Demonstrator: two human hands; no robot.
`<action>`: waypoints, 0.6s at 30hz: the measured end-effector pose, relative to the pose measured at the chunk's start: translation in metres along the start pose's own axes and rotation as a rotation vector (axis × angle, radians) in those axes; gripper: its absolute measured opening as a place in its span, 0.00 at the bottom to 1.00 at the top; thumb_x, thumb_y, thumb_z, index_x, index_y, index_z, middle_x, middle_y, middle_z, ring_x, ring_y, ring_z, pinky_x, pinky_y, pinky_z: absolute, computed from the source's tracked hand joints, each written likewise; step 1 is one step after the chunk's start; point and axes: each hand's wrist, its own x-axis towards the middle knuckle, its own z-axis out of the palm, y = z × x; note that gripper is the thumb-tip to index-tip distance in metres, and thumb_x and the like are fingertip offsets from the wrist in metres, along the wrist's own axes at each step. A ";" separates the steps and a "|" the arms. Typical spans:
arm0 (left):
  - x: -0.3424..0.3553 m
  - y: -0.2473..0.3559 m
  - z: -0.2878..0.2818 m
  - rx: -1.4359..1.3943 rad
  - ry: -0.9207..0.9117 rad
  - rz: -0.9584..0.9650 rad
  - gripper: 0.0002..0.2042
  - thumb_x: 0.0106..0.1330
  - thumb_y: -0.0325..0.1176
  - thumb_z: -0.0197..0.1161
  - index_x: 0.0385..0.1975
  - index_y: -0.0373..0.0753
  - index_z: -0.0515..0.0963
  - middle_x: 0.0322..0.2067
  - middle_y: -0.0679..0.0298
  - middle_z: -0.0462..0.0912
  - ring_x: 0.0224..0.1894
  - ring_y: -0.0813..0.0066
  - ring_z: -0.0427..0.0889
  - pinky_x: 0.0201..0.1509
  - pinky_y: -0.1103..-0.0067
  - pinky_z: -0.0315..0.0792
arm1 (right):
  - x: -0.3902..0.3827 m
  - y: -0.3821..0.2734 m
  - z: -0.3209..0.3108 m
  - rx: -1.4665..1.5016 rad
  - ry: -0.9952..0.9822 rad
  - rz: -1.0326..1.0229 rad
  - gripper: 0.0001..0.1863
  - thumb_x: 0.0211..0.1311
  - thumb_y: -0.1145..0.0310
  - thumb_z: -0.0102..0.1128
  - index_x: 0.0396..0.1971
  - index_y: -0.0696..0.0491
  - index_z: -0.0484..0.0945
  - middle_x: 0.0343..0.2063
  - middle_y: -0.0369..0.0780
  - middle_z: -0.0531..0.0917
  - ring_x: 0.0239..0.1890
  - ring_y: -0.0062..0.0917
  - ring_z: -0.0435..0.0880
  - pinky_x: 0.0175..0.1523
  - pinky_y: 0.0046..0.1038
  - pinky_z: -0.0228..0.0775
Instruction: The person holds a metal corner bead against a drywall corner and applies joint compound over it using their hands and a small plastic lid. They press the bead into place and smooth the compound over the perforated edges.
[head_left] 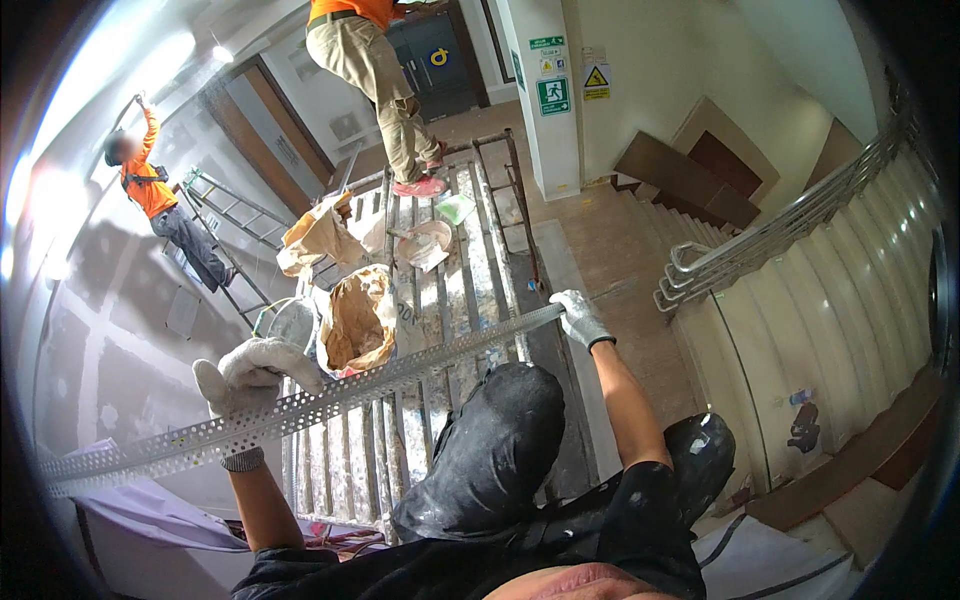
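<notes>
A long perforated metal corner bead (400, 372) slants across in front of me, from the far left edge up to my right hand. My right hand (582, 320), in a pale work glove, pinches its upper right end. The bead lies across the palm of my left hand (250, 385), also gloved, whose fingers curl loosely above it and whose thumb points up. Behind the bead, a bucket lined with brown paper (358, 320) stands on the slatted scaffold platform (340, 470). My knees, in dark stained trousers, are bent over the platform.
A person in khaki trousers (365, 60) stands at the platform's far end, near a crumpled paper bag (320, 235) and a round pan (425, 245). Another person (155, 195) works on a ladder (235, 225) at left. A metal stair railing (720, 265) runs along the right.
</notes>
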 end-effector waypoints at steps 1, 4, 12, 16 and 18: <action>-0.002 0.000 0.000 0.003 0.002 -0.006 0.54 0.68 0.78 0.29 0.39 0.20 0.80 0.31 0.43 0.84 0.32 0.56 0.86 0.39 0.67 0.81 | 0.003 -0.001 -0.003 -0.009 -0.014 0.019 0.23 0.52 0.85 0.55 0.48 0.50 0.81 0.47 0.45 0.83 0.55 0.44 0.79 0.62 0.41 0.71; -0.012 0.002 -0.001 0.010 0.012 -0.019 0.54 0.68 0.78 0.30 0.39 0.20 0.80 0.31 0.43 0.84 0.32 0.56 0.86 0.39 0.67 0.81 | 0.015 -0.002 -0.011 -0.043 0.050 -0.041 0.24 0.52 0.85 0.55 0.49 0.50 0.80 0.47 0.45 0.83 0.55 0.44 0.79 0.62 0.41 0.72; -0.045 0.017 0.009 0.046 0.103 -0.163 0.52 0.69 0.77 0.32 0.38 0.22 0.79 0.29 0.44 0.84 0.27 0.59 0.84 0.34 0.69 0.79 | 0.055 -0.043 -0.044 -0.060 0.065 -0.147 0.21 0.54 0.82 0.57 0.48 0.50 0.80 0.49 0.44 0.83 0.57 0.42 0.78 0.61 0.41 0.72; -0.069 0.011 0.004 -0.004 0.250 -0.157 0.50 0.70 0.76 0.31 0.37 0.24 0.78 0.25 0.44 0.83 0.23 0.60 0.83 0.31 0.71 0.79 | 0.093 -0.054 -0.059 -0.076 0.142 -0.289 0.20 0.53 0.81 0.58 0.48 0.50 0.80 0.47 0.45 0.83 0.55 0.42 0.79 0.60 0.41 0.72; -0.075 0.008 0.006 -0.095 0.324 -0.148 0.49 0.71 0.76 0.32 0.37 0.23 0.78 0.24 0.44 0.83 0.21 0.58 0.82 0.30 0.71 0.79 | 0.113 -0.065 -0.064 -0.104 0.108 -0.281 0.19 0.55 0.80 0.57 0.48 0.50 0.81 0.47 0.44 0.83 0.55 0.41 0.80 0.60 0.40 0.73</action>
